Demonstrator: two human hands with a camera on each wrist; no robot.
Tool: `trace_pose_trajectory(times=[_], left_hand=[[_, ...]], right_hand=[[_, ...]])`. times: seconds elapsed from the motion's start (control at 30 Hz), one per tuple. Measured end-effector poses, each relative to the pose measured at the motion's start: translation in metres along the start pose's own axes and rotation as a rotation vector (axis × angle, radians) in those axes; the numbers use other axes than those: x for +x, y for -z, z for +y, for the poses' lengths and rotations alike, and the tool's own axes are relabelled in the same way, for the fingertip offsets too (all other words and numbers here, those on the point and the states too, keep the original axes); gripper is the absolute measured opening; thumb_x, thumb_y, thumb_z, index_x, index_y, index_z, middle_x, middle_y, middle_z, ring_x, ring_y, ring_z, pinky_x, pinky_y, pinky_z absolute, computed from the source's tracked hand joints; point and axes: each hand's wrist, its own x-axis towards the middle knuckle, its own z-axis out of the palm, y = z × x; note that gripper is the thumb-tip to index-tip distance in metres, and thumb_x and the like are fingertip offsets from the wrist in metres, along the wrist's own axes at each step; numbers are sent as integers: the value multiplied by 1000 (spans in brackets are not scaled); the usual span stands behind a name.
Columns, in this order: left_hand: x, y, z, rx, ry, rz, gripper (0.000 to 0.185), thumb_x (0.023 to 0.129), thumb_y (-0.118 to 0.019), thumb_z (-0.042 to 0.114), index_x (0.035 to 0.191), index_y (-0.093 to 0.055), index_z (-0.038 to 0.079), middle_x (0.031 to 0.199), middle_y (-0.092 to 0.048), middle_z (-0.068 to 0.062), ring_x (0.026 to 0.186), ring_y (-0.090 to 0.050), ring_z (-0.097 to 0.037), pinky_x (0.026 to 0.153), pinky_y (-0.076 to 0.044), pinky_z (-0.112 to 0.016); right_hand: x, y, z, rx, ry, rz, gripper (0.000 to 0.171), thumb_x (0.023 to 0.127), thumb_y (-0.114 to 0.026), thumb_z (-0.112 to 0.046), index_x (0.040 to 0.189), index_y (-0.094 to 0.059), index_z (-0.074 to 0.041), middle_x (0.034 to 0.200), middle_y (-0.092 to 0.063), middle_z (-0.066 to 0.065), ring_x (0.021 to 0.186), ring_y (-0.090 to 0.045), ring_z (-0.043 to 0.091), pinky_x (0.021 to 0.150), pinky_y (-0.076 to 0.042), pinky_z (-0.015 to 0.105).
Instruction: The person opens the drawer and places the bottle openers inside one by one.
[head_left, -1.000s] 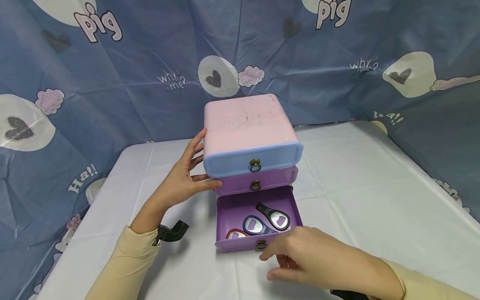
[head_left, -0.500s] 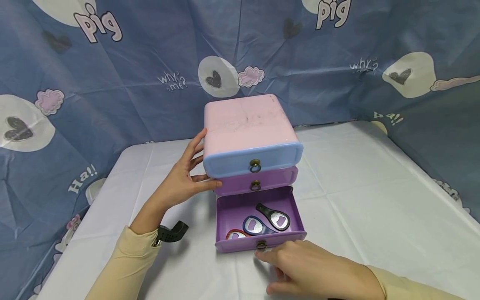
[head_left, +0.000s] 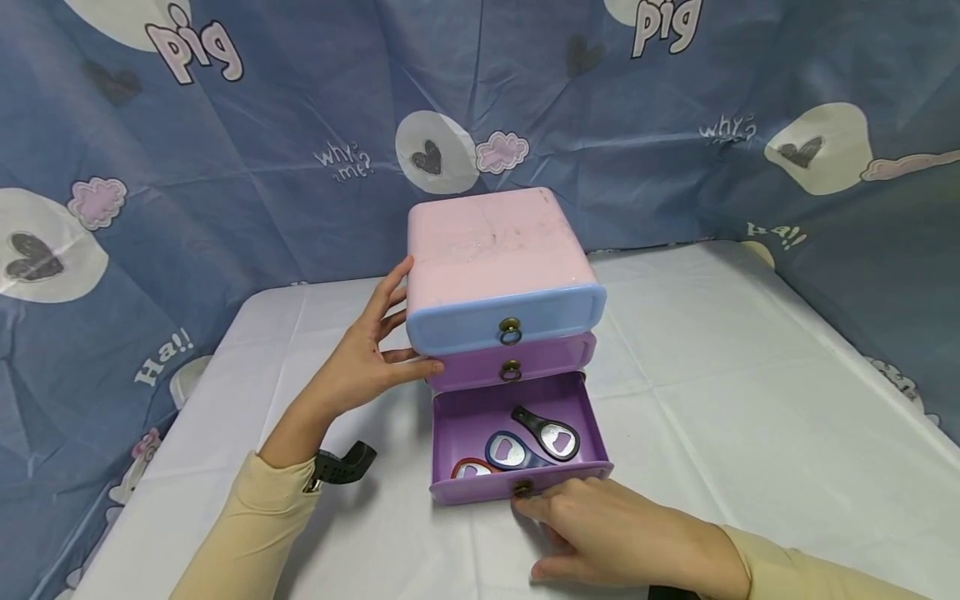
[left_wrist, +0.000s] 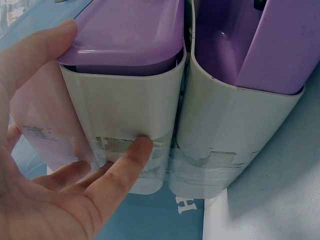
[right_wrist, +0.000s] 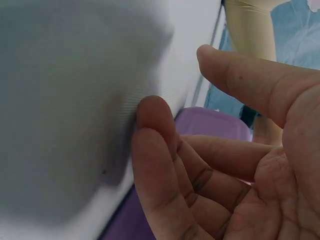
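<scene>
A small chest (head_left: 495,250) has a pink top and a blue top drawer, with a purple middle drawer (head_left: 465,368) below. The lowest purple drawer (head_left: 465,417) is pulled out and holds a black bottle opener (head_left: 557,438), a blue one and a partly hidden red one. My left hand (head_left: 360,367) braces the chest's left side. In the left wrist view, its thumb (left_wrist: 55,42) lies at the edge of the middle drawer and a fingertip touches the white side. My right hand (head_left: 607,529) has its index finger against the lowest drawer's front, by the ring pull (head_left: 522,489).
White cloth (head_left: 720,400) covers the table around the chest. A blue printed curtain (head_left: 300,125) hangs behind and at both sides. A black strap (head_left: 347,463) is on the left wrist.
My right hand has moved slightly down and left, then up to the ring pull, bringing its index finger against the drawer front. The left hand, chest and bottle openers stay where they were.
</scene>
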Motion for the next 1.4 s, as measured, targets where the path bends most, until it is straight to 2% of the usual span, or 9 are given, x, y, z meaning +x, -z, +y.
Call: trace_pose_trajectory(times=[0.33,0.53,0.63,0.73,0.87,0.97,1.1,1.23,1.4], left_hand=[[1,-1,0,-10,-9,-8,131,81,-91,-6,167,-15,57,172,-25,-6,159,-38,-31,105,-60,-46],[0,-1,-1,-14,-1,-9,132,81,-91,-7,167,-14,56,172,-25,-7,159,-37,-32,105,-60,-43],[0,-1,-1,-12,3,-5,132,81,-91,-6,167,-14,57,172,-24,-7,159,-37,-32,105,-60,-43],[1,0,0,-9,3,-1,131,81,-91,-6,167,-14,57,173,-24,-6,159,-37,-31,105,-60,-44],[1,0,-1,-7,2,-4,131,81,-91,-5,167,-14,57,173,-24,-7,159,-37,-31,106,-60,-45],[0,0,-2,-9,11,-5,131,81,-91,-4,167,-14,57,173,-24,-7,159,-37,-31,106,-60,-46],[-2,-1,-4,-7,20,-2,131,81,-92,-4,167,-14,57,173,-23,-7,160,-36,-33,106,-60,-48],[-2,-1,-4,4,18,-1,130,81,-92,-2,167,-14,57,174,-23,-7,160,-35,-33,106,-60,-50],[0,-1,-2,7,10,2,131,81,-92,-2,167,-14,57,174,-23,-7,159,-36,-32,106,-60,-49]], right_hand=[[-10,5,-2,-38,-54,21,68,91,-84,-49,145,-68,-13,75,-49,-20,67,-41,-8,59,-41,17],[-8,3,0,-107,-20,39,62,90,-85,-51,138,-72,-13,68,-41,-19,67,-37,-7,57,-36,18],[-6,2,-1,-124,-6,49,61,90,-85,-49,137,-72,-14,67,-42,-20,68,-39,-7,59,-38,17],[-4,0,-1,-143,2,64,62,90,-85,-49,138,-72,-12,71,-51,-18,71,-45,-7,60,-44,19],[-4,-4,-1,-157,1,53,68,90,-85,-50,141,-69,-9,90,-71,-10,79,-54,-6,64,-52,23],[-3,-5,-2,-163,11,57,65,89,-86,-48,139,-69,-9,94,-71,-8,79,-54,-5,64,-51,21],[1,-5,-2,-133,16,109,48,85,-91,-38,123,-74,-14,78,-60,-14,73,-49,-5,60,-45,17],[7,-8,-1,-168,18,224,27,80,-93,-21,98,-74,-22,75,-61,-16,67,-51,-3,55,-40,18],[14,-11,3,-314,43,430,29,81,-86,-8,75,-63,-25,68,-59,-14,57,-51,0,47,-31,17]])
